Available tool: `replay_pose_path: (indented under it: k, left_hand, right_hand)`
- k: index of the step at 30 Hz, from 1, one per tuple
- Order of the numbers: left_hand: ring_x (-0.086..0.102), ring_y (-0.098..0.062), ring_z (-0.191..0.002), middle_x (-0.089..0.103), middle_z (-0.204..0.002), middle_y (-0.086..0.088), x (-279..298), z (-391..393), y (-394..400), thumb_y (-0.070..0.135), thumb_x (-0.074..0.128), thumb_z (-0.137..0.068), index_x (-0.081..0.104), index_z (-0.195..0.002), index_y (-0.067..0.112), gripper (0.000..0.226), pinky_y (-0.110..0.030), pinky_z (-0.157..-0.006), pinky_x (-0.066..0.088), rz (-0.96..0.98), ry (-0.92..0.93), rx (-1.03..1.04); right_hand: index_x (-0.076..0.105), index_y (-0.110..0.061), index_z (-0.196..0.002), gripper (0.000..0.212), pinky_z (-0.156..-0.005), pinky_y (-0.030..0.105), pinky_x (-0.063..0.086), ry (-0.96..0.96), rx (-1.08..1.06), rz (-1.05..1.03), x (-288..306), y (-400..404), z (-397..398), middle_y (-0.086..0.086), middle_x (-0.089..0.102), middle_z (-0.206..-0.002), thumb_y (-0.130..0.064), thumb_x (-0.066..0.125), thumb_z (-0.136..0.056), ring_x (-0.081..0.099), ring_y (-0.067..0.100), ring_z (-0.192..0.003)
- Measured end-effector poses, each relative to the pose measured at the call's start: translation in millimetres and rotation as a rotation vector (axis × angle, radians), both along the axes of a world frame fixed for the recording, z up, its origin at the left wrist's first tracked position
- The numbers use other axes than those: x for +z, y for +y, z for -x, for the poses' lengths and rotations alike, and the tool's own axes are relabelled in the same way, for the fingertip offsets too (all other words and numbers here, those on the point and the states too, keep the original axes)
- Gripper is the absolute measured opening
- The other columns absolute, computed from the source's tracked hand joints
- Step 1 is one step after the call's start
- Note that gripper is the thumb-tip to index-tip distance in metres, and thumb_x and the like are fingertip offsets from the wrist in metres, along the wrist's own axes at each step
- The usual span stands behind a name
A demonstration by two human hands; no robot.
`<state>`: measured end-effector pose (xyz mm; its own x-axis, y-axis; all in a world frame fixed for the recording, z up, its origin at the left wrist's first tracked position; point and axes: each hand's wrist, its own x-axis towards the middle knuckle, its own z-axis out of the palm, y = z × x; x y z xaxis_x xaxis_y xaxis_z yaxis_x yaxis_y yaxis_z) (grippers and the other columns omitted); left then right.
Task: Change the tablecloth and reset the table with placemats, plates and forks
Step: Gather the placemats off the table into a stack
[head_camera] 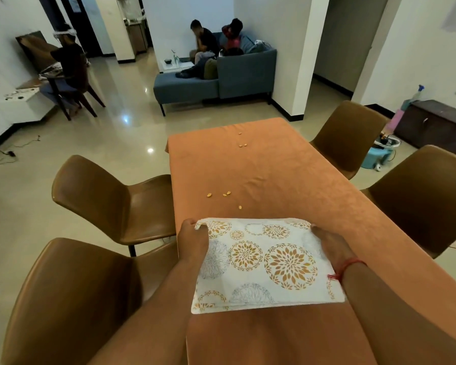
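White patterned folded cloth [263, 264] sits between both hands: left hand [194, 243] pinches its far-left corner, right hand [332, 246] grips the right edge. Its long axis runs hand to hand, over the orange tablecloth [274, 175] and scattered crumbs [225, 194] beyond the fingertips.
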<state>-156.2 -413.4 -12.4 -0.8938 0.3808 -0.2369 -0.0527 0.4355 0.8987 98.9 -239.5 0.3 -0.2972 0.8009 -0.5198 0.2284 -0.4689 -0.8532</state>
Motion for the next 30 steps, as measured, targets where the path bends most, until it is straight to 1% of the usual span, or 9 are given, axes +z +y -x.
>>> replay_pose_path:
  k: [3,5,8,11,14,17,21,27,30]
  left_hand:
    - [0.056,-0.019,-0.099,0.06,-0.115,0.0,2.9,-0.9,-0.6,0.024,0.053,-0.1,0.052,-0.129,0.019,0.029,-0.031,-0.082,0.045,-0.016,0.056,-0.026]
    - [0.056,-0.019,-0.099,0.059,-0.113,0.003,5.4,-2.6,-0.4,0.024,0.053,-0.101,0.05,-0.128,0.021,0.028,-0.031,-0.081,0.043,-0.034,0.073,-0.027]
    - [0.058,-0.019,-0.099,0.06,-0.118,0.002,5.3,-5.0,0.2,0.024,0.054,-0.1,0.047,-0.132,0.022,0.033,-0.031,-0.082,0.045,-0.067,0.1,-0.04]
    - [0.056,-0.016,-0.104,0.059,-0.126,0.002,5.4,-7.3,1.6,0.024,0.057,-0.1,0.044,-0.139,0.02,0.041,-0.03,-0.085,0.045,-0.082,0.135,-0.071]
    - [0.055,-0.013,-0.104,0.058,-0.123,0.005,9.3,-9.5,2.6,0.021,0.056,-0.101,0.042,-0.142,0.02,0.044,-0.028,-0.083,0.044,-0.086,0.182,-0.112]
    - [0.06,-0.013,-0.103,0.061,-0.117,0.008,10.1,-10.0,3.5,0.016,0.055,-0.101,0.045,-0.141,0.021,0.042,-0.025,-0.078,0.046,-0.092,0.236,-0.16]
    - [0.064,-0.009,-0.102,0.066,-0.111,0.012,8.8,-12.0,5.7,0.01,0.053,-0.101,0.051,-0.134,0.025,0.036,-0.025,-0.08,0.051,-0.084,0.313,-0.247]
    - [0.064,-0.01,-0.098,0.067,-0.109,0.009,8.2,-9.8,7.5,0.009,0.055,-0.101,0.053,-0.131,0.021,0.033,-0.016,-0.07,0.047,-0.058,0.335,-0.296]
    - [0.062,-0.009,-0.094,0.066,-0.107,0.007,5.7,-10.1,8.0,0.009,0.054,-0.101,0.052,-0.13,0.021,0.031,-0.011,-0.063,0.042,-0.058,0.281,-0.312]
  right_hand:
    - [0.068,-0.008,-0.099,0.021,-0.091,0.047,0.055,0.07,-0.011,-0.063,-1.1,-3.4,-0.9,0.018,0.073,-0.098,-0.026,0.056,-0.099,0.069,0.039,-0.092]
    - [0.069,-0.01,-0.104,0.023,-0.095,0.053,0.053,0.11,-0.004,-0.093,-5.8,-3.0,-3.3,0.017,0.074,-0.101,-0.027,0.054,-0.1,0.07,0.039,-0.095]
    - [0.069,-0.017,-0.108,0.022,-0.095,0.055,0.053,0.175,-0.021,-0.105,-9.3,-2.7,-7.5,0.011,0.075,-0.105,-0.031,0.054,-0.1,0.071,0.035,-0.098]
    - [0.066,-0.012,-0.117,0.025,-0.096,0.063,0.048,0.245,-0.06,-0.039,-14.7,0.6,-12.3,0.015,0.072,-0.113,-0.026,0.054,-0.1,0.068,0.039,-0.104]
    - [0.062,-0.005,-0.12,0.025,-0.094,0.071,0.044,0.302,-0.072,0.001,-18.4,1.8,-16.1,0.023,0.068,-0.118,-0.017,0.051,-0.101,0.063,0.047,-0.109]
    - [0.058,0.002,-0.123,0.029,-0.095,0.069,0.045,0.313,-0.111,0.001,-23.5,0.8,-17.7,0.026,0.066,-0.12,-0.016,0.053,-0.1,0.062,0.048,-0.11]
    - [0.064,-0.013,-0.118,0.043,-0.095,0.06,0.05,0.249,-0.078,-0.03,-27.5,-5.2,-16.6,0.015,0.072,-0.113,-0.041,0.071,-0.087,0.068,0.039,-0.105]
    - [0.067,-0.015,-0.116,0.032,-0.092,0.062,0.052,0.242,-0.118,-0.089,-38.5,-6.8,-11.1,0.014,0.073,-0.109,-0.03,0.072,-0.088,0.069,0.038,-0.102]
    - [0.069,-0.017,-0.112,0.027,-0.09,0.059,0.054,0.152,-0.162,-0.177,-38.0,-7.3,-10.2,0.009,0.075,-0.102,-0.03,0.072,-0.089,0.07,0.035,-0.098]
